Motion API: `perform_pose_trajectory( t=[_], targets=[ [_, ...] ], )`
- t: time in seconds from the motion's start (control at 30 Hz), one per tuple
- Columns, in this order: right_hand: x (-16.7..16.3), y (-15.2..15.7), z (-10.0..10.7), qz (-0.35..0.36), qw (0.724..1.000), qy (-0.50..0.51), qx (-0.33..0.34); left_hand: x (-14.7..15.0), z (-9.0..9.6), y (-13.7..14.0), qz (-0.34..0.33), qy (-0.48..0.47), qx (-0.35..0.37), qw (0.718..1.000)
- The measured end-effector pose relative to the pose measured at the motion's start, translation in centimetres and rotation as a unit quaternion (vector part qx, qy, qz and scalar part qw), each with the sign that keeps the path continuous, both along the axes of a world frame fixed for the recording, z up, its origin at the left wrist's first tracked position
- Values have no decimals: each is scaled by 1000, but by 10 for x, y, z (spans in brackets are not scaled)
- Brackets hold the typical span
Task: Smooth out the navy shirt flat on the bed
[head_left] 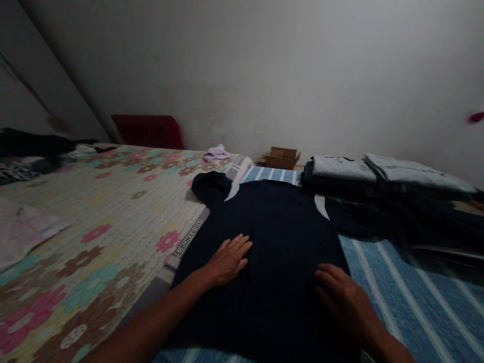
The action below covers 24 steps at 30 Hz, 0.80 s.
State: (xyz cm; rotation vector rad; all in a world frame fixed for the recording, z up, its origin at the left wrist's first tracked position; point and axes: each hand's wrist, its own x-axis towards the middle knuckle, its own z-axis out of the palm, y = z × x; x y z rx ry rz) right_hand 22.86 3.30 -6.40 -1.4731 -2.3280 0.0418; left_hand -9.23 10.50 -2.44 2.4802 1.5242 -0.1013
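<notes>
A dark navy long-sleeved top [280, 217] with white shoulder trim lies spread out in front of me, its hem toward me. Its left sleeve is bunched near the far left shoulder; the right one stretches off toward the folded clothes. My left hand [230, 259] rests flat on the middle left of the cloth, fingers extended. Over the right side of the garment is my right hand [342, 292], fingers extended and slightly bent, the thumb hard to make out in the dark. Neither hand grips anything that I can see.
Stacks of folded clothes, white shirts [342, 168] on top, stand at the far right. Blue striped bedding [378, 272] lies beneath; a floral quilt [124, 201] covers the left. A cardboard box [282, 159], lilac cloth [216, 153] and red object [148, 131] are near the wall.
</notes>
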Motion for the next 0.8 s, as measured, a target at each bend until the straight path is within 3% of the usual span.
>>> perform_pose_trajectory(
  t=[0.27,0.5,0.67,0.8],
  targets=[
    [26,-32,-45,-11,997,-45,56,-12,-12,-7,11,3,2,1000],
    [29,-43,-22,23,993,-12,114,-17,-4,-11,39,-17,5,999],
    [33,-61,-13,106,980,22,165,-51,11,-31,101,-44,49,993],
    [40,-67,-19,166,976,19,136,-76,17,-55,176,-50,75,980]
  ],
)
